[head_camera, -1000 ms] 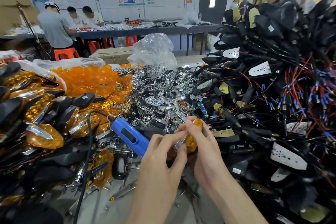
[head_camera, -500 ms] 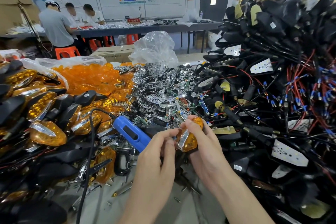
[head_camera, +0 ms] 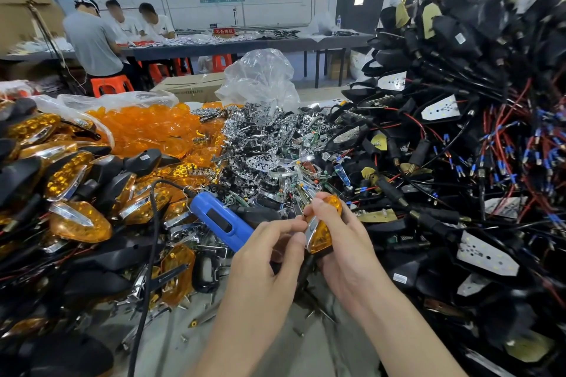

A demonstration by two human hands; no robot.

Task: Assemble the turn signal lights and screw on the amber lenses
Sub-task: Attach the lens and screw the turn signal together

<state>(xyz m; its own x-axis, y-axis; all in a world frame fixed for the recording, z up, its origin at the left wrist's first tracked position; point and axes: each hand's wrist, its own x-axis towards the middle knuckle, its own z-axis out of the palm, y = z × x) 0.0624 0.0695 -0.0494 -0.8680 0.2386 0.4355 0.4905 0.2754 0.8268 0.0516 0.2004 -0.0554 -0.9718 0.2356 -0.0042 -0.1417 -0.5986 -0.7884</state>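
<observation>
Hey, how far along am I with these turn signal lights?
Done: a heap of black lights with amber lenses fitted lies at left. In hand: the right hand holds one amber-lensed light while the left hand pinches its chrome edge; the blue electric screwdriver lies unused. Remaining: a big pile of black wired housings, loose orange lenses and chrome reflectors.

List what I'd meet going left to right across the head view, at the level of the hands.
Pile of finished amber lights → blue screwdriver → left hand → turn signal light held in the hands → heap of wired black housings.
</observation>
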